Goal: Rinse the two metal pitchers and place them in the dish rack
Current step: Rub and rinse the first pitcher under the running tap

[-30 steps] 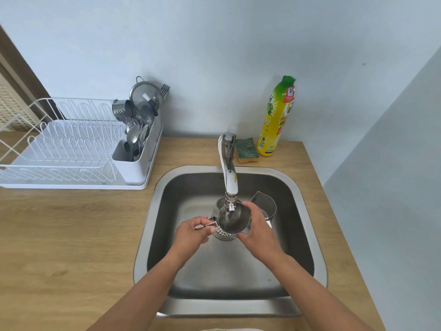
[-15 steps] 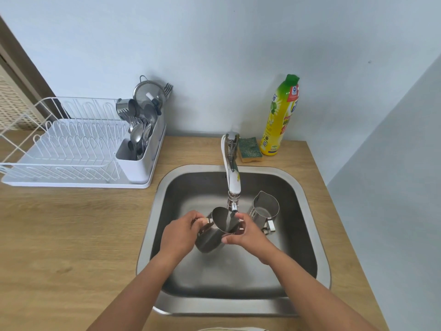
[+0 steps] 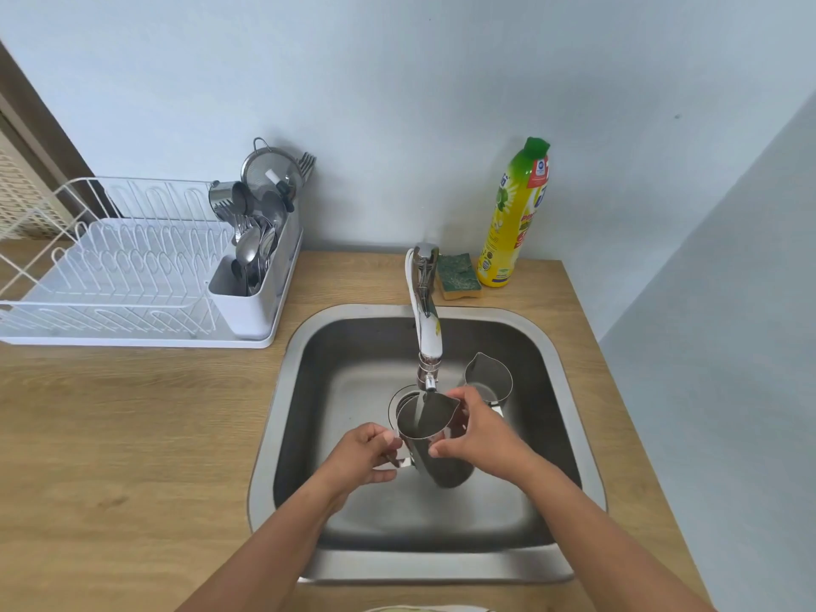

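Rinsing the first metal pitcher (image 3: 435, 439): the left hand (image 3: 363, 454) is pinching its handle, the right hand (image 3: 479, 432) is curling fingers around its body, tilted under the running faucet (image 3: 425, 329). The second pitcher (image 3: 488, 376) is standing in the sink (image 3: 282, 390), far right. Next, I judge: emptying it, then carrying it left to the dish rack (image 3: 132, 276).

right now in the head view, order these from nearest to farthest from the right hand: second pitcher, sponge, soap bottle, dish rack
1. second pitcher, just behind the right hand in the sink
2. sponge, on the counter behind the tap
3. soap bottle, right of the sponge by the wall
4. dish rack, far left on the counter
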Demonstrator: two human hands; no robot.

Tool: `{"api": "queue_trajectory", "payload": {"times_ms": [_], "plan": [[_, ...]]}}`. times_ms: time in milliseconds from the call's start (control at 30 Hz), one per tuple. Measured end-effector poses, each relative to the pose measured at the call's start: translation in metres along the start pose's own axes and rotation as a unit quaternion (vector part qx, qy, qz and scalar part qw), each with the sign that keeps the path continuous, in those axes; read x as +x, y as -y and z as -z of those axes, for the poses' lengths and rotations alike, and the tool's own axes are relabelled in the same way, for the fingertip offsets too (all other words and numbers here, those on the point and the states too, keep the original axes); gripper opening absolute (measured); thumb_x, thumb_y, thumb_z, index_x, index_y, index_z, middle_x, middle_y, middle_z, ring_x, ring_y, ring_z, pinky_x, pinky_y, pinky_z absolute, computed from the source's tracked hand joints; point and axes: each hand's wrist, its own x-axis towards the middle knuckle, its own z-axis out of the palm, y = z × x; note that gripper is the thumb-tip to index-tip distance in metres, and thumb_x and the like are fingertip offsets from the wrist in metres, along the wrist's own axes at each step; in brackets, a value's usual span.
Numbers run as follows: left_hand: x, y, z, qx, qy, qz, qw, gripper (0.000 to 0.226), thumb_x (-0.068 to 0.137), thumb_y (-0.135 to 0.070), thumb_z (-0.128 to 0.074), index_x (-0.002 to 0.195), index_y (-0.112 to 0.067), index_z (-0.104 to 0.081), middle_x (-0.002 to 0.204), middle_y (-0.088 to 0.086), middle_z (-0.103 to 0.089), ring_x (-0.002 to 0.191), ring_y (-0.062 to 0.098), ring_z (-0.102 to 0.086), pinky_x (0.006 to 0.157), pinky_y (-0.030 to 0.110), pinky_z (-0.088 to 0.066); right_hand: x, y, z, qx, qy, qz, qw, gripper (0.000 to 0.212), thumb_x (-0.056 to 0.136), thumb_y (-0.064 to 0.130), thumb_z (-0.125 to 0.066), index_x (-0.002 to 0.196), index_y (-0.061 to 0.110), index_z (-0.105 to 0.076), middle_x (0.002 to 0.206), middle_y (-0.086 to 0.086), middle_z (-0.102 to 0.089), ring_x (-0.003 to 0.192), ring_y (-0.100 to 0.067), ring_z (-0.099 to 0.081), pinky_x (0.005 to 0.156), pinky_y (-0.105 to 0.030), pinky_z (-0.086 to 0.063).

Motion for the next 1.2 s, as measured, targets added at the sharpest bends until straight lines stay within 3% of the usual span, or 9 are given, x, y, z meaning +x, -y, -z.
{"api": "queue_trajectory", "payload": {"times_ms": [333, 533, 633, 700, 767, 833, 933, 1067, 1200], "plan": [[0.001, -0.018, -0.004, -0.015, -0.052, -0.111, 0.992, 0.011, 0.092, -0.005, -0.062, 0.083, -0.011, -0.060, 0.102, 0.000, -0.069, 0.092, 0.017, -0.060, 0.081, 0.031, -0.052, 0.001, 0.008, 0.007, -0.045, -0.070, 0.073, 0.994, 0.077, 0.069, 0.020, -0.085, 0.123, 0.042, -0.035, 0.114, 0.015, -0.061, 0.101, -0.009, -0.063, 0.092, -0.037, -0.053], [-0.017, -0.035, 0.009, 0.238, -0.182, -0.208, 0.931, 0.007, 0.089, -0.030, -0.066, 0.082, -0.028, -0.065, 0.086, -0.011, -0.072, 0.079, 0.010, -0.064, 0.071, 0.029, -0.046, 0.015, 0.007, -0.007, 0.063, -0.057, 0.050, 0.995, 0.076, 0.066, 0.013, -0.086, 0.122, 0.035, -0.041, 0.119, 0.016, -0.058, 0.109, -0.004, -0.056, 0.098, -0.027, -0.047], [-0.026, -0.043, 0.012, 0.368, -0.222, -0.208, 0.879, 0.011, 0.093, -0.039, -0.057, 0.090, -0.030, -0.062, 0.082, -0.010, -0.071, 0.075, 0.015, -0.064, 0.067, 0.031, -0.045, 0.020, 0.009, -0.015, 0.143, -0.001, 0.043, 0.989, 0.071, 0.068, -0.003, -0.083, 0.118, 0.027, -0.043, 0.116, 0.009, -0.061, 0.101, -0.006, -0.061, 0.082, -0.013, -0.050], [-0.027, -0.042, 0.017, 0.400, -0.232, -0.197, 0.864, 0.015, 0.096, -0.042, -0.052, 0.092, -0.030, -0.061, 0.081, -0.010, -0.071, 0.076, 0.015, -0.066, 0.070, 0.031, -0.049, 0.022, 0.007, -0.019, 0.179, 0.027, 0.034, 0.983, 0.069, 0.069, -0.004, -0.082, 0.121, 0.022, -0.046, 0.120, -0.002, -0.064, 0.103, -0.019, -0.066, 0.078, -0.019, -0.055], [-0.026, -0.037, 0.022, 0.381, -0.217, -0.174, 0.882, 0.017, 0.096, -0.041, -0.050, 0.088, -0.029, -0.060, 0.081, -0.010, -0.072, 0.076, 0.013, -0.068, 0.075, 0.033, -0.054, 0.022, 0.005, -0.021, 0.192, 0.051, 0.011, 0.980, 0.070, 0.070, 0.005, -0.084, 0.125, 0.022, -0.045, 0.119, -0.005, -0.065, 0.104, -0.022, -0.067, 0.084, -0.032, -0.057], [-0.021, -0.029, 0.026, 0.286, -0.175, -0.143, 0.931, 0.016, 0.095, -0.035, -0.052, 0.085, -0.027, -0.062, 0.086, -0.010, -0.074, 0.078, 0.011, -0.070, 0.078, 0.036, -0.057, 0.018, 0.004, -0.018, 0.185, 0.077, -0.018, 0.980, 0.064, 0.072, 0.017, -0.085, 0.118, 0.033, -0.045, 0.115, 0.000, -0.064, 0.104, -0.021, -0.066, 0.084, -0.041, -0.056], [-0.018, -0.017, 0.022, 0.107, -0.094, -0.068, 0.987, 0.014, 0.098, -0.020, -0.051, 0.087, -0.014, -0.058, 0.099, 0.000, -0.076, 0.081, 0.018, -0.067, 0.076, 0.036, -0.054, 0.010, 0.002, -0.017, 0.158, 0.103, -0.037, 0.981, 0.069, 0.073, 0.026, -0.085, 0.121, 0.037, -0.036, 0.103, 0.017, -0.062, 0.102, -0.011, -0.063, 0.082, -0.041, -0.058], [-0.015, -0.009, 0.005, 0.021, -0.053, -0.057, 0.997, 0.013, 0.099, -0.015, -0.052, 0.086, -0.012, -0.055, 0.094, 0.005, -0.070, 0.086, 0.018, -0.061, 0.078, 0.032, -0.050, 0.009, -0.004, -0.017, 0.113, 0.035, -0.002, 0.993, 0.098, 0.060, 0.023, -0.093, 0.138, 0.028, -0.033, 0.120, 0.013, -0.059, 0.115, -0.010, -0.057, 0.100, -0.028, -0.045], [-0.011, -0.019, 0.009, 0.039, -0.082, -0.111, 0.990, 0.010, 0.094, -0.014, -0.060, 0.086, -0.009, -0.060, 0.076, 0.003, -0.063, 0.079, 0.021, -0.052, 0.075, 0.032, -0.045, 0.011, -0.002, -0.019, 0.131, -0.002, 0.026, 0.991, 0.087, 0.061, 0.015, -0.091, 0.129, 0.031, -0.039, 0.118, 0.012, -0.061, 0.114, -0.007, -0.057, 0.101, -0.025, -0.043]]}}
